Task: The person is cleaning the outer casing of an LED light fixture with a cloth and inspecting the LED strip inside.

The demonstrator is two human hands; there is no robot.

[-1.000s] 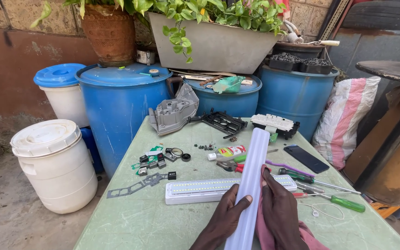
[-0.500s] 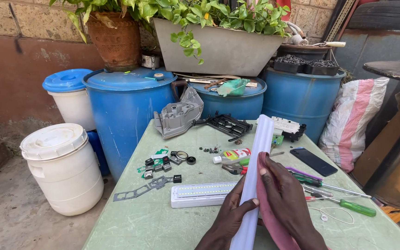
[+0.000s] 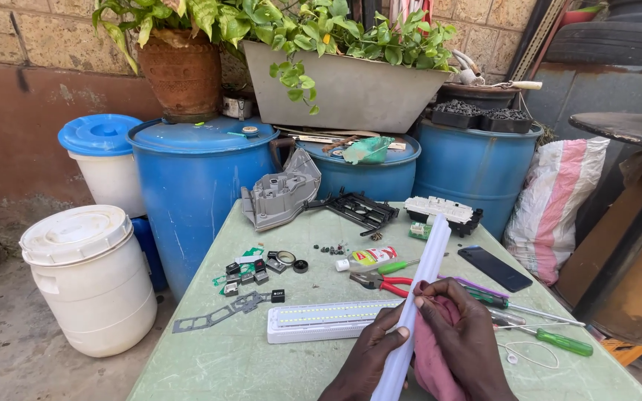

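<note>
Hands low centre over green worktop (image 3: 209,364). Left hand (image 3: 369,356) grips long white cover strip (image 3: 417,297), axis running away up-right; right hand (image 3: 462,341) presses pink cloth (image 3: 429,360) against it.

Pliers (image 3: 382,281) lie behind light panel (image 3: 321,319) on table (image 3: 209,364).

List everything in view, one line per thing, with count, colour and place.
white cover strip: 1, white, held over table
cloth: 1, pink, under right hand
LED light base: 1, white, table front
pliers: 1, red-handled, table middle
screwdrivers: several, green and purple, table right
phone: 1, black, table right
small parts: many, black, table left
table: 1, green
barrels: 3, blue, behind table
bucket: 1, white, floor left
left hand: holding strip
right hand: on strip, cloth
</note>
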